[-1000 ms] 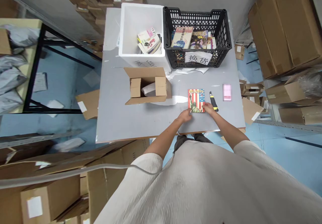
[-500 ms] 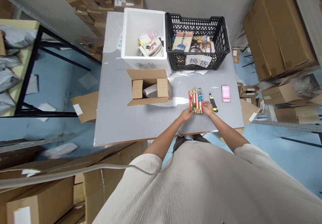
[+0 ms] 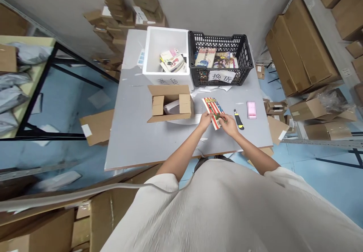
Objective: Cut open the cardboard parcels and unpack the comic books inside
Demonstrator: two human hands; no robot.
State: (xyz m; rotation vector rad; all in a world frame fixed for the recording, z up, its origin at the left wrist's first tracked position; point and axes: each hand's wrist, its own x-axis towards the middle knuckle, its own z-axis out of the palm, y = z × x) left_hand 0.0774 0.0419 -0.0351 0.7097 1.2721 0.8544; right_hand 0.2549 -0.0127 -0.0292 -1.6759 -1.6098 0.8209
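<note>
A book [image 3: 212, 108] with red and white stripes, a blue starred corner and a green statue on its cover is tilted between my two hands above the table. My left hand [image 3: 205, 120] is closed on its left edge. On the right side, my right hand [image 3: 229, 125] grips the book, its fingers lying over part of the cover. Right of that hand lies a black and yellow utility knife [image 3: 238, 119]. An open cardboard box [image 3: 170, 118] stands to the left of the book, with something whitish inside.
At the table's [image 3: 136, 138] back stand a white foam box [image 3: 167, 79] and a black plastic crate [image 3: 221, 81], both holding books. A pink blurred rectangle [image 3: 251, 110] lies at the right. Shelves with cartons [image 3: 306, 48] flank the right; a rack with grey parcels [image 3: 11, 97] is left.
The book has gone from lying flat to being raised and turned at a slant, shifting slightly left. My right hand has moved over its cover. The camera view has tilted too.
</note>
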